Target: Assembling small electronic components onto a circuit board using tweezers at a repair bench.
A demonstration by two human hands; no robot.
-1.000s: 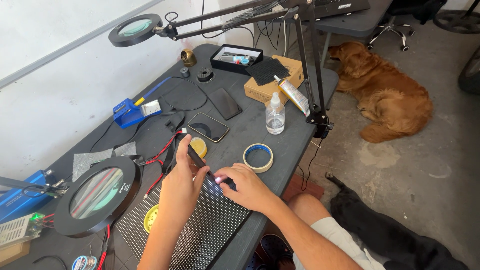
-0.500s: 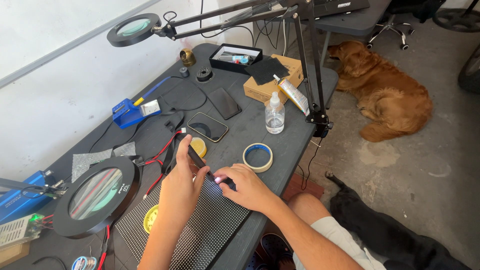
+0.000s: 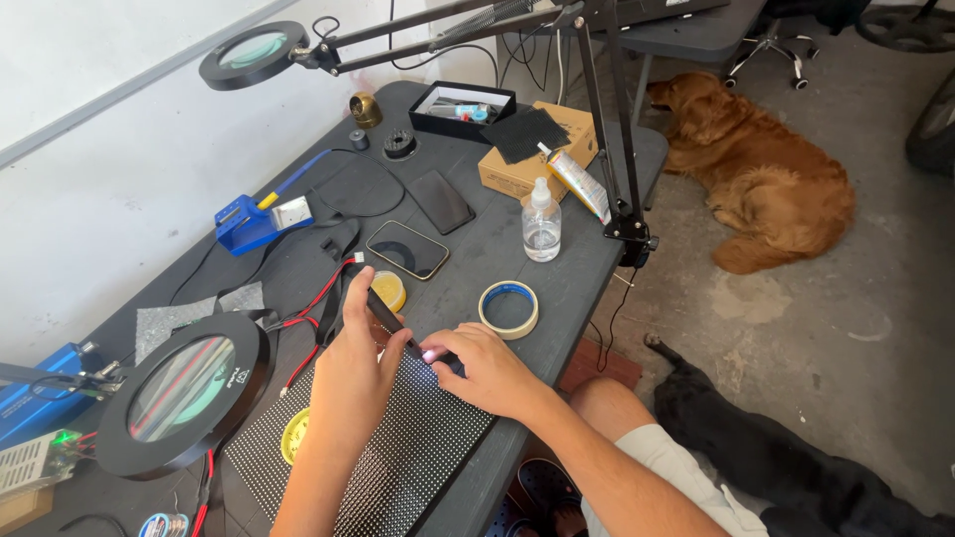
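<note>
Right at the near edge of the dark table, both hands meet over a black panel studded with a fine grid of pale dots. The panel lies flat, running from the middle of the view down toward 7 o'clock, its near corner at the table's edge. The left hand has its fingers closed around a slim black pen-shaped tool, which slants from 11 o'clock down to 5 o'clock, its lower end at the panel's upper edge. The right hand lies palm down on the panel, fingers curled together and pinched on a small dark piece beside a tiny bright glow; what exactly the fingertips hold is too small to tell.

At 12 o'clock from the hands lies a phone with a dark screen, and just beside the tool a small yellow tin. At 1 o'clock sits a roll of tape, beyond it a clear bottle. At 9 o'clock a round magnifier lamp leans over the table. On the floor at 2 o'clock a golden dog lies stretched out; a black dog lies at 4 o'clock.
</note>
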